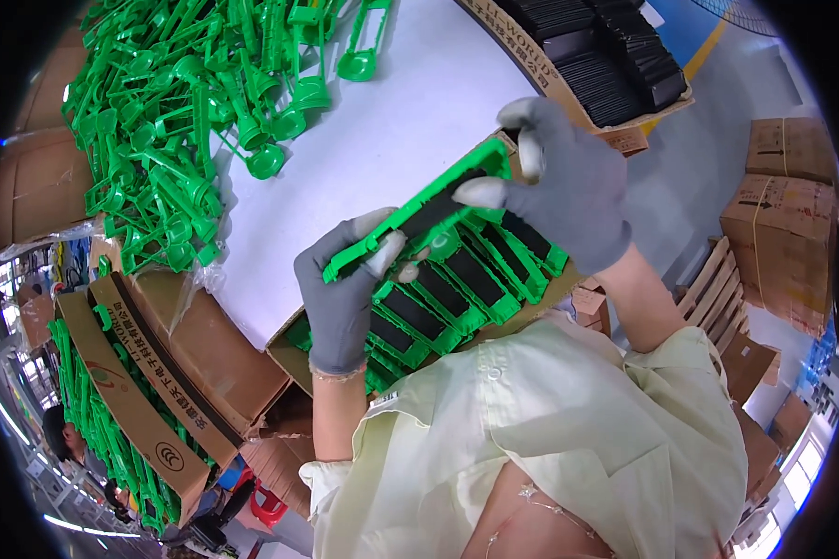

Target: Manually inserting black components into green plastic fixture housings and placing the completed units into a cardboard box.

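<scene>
My left hand (340,289), in a grey glove with pale fingertips, is closed round the lower left end of a long green plastic frame (364,250). A black strip (429,212) lies along the inside of the frame. The gloved right hand (569,182) is at the frame's upper right end. Its thumb presses on the black strip and its fingers curl over beyond the end. The frame is tilted above a cardboard box (291,361), where several similar green frames with black strips (447,287) lie side by side.
Loose green plastic parts (182,121) are heaped on the white table (345,140). A carton of black strips (592,56) stands at the far right. Another carton (149,373) with green parts is at left. Stacked boxes (778,233) and a wooden pallet (708,284) stand at right.
</scene>
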### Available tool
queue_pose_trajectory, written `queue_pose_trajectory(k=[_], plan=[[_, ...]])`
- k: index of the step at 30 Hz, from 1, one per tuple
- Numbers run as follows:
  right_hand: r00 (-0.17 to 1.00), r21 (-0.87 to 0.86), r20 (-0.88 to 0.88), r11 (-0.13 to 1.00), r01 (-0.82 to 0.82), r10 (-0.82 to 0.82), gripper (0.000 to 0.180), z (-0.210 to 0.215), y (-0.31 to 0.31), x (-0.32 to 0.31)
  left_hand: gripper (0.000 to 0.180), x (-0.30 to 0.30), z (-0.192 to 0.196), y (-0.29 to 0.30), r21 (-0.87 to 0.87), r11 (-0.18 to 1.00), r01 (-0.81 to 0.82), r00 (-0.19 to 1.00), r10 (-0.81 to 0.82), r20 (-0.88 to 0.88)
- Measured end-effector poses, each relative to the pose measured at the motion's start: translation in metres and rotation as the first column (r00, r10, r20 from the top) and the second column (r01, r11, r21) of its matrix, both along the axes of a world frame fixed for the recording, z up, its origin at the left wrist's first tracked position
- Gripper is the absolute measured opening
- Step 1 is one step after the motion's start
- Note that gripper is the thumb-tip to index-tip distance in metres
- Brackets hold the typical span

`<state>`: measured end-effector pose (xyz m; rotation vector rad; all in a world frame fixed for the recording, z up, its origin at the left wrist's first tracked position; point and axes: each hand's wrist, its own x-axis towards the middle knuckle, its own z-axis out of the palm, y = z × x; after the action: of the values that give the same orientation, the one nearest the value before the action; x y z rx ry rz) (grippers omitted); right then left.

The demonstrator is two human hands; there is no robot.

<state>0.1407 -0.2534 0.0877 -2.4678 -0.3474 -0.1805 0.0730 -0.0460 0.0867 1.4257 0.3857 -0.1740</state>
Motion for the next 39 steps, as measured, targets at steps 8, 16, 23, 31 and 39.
queue_pose_trajectory(k=[8, 16, 23, 31, 39], plan=[[0.778, 0.261, -0.569, 0.956, -0.136, 0.266, 0.024, -0.03, -0.049, -0.045, 0.021, 0.005, -0.019, -0.023, -0.081, 0.966, 0.244, 0.955, -0.254, -0.152], [0.924, 0.173, -0.379, 0.976, 0.133, -0.058, 0.025, -0.049, -0.059, -0.088, 0.018, 0.024, -0.033, -0.052, 0.022, 0.926, 0.376, 0.895, -0.357, -0.267], [0.892, 0.151, -0.438, 0.969, 0.195, -0.111, 0.023, -0.059, -0.061, -0.094, 0.02, 0.027, -0.035, -0.058, 0.087, 0.903, 0.421, 0.875, -0.379, -0.302], [0.884, 0.004, -0.466, 0.999, -0.032, 0.03, 0.044, -0.014, -0.085, -0.051, 0.038, 0.05, -0.046, -0.037, 0.751, 0.528, 0.397, 0.784, -0.62, 0.022], [0.95, -0.333, 0.238, 0.936, -0.115, 0.201, 0.067, -0.006, -0.139, 0.113, 0.045, 0.06, -0.022, -0.051, 0.922, 0.184, 0.339, 0.739, -0.659, -0.141]])
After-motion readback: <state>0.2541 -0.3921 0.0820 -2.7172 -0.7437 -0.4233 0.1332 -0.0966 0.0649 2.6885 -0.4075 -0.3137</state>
